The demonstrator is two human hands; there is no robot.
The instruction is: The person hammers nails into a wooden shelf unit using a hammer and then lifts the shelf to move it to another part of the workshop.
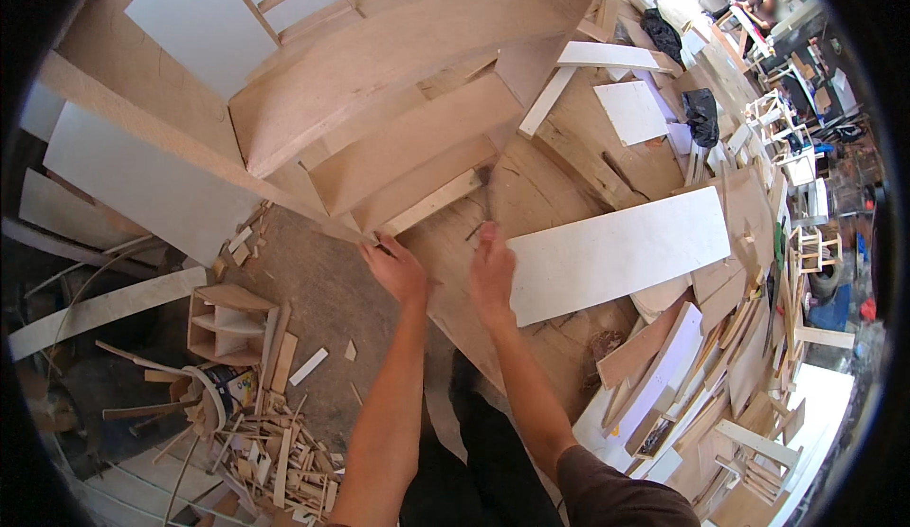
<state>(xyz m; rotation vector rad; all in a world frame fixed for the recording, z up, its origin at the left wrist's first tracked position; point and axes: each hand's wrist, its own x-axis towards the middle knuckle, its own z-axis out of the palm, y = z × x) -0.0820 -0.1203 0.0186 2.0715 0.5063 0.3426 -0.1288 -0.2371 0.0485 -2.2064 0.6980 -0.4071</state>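
While a blurred, hammer-like tool (486, 178) is gripped by its handle in the closed right hand (492, 269), the wooden cabinet (370, 72) on the bench (559, 186) is touched at its near edge by the half-curled left hand (398, 271), seemingly for steadiness, though whether anything is pinched cannot be told.

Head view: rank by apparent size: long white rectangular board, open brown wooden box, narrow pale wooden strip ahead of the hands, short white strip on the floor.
1. Long white board
2. Open wooden box
3. Pale wooden strip
4. Short white strip
Picture size only; distances from the camera differ.
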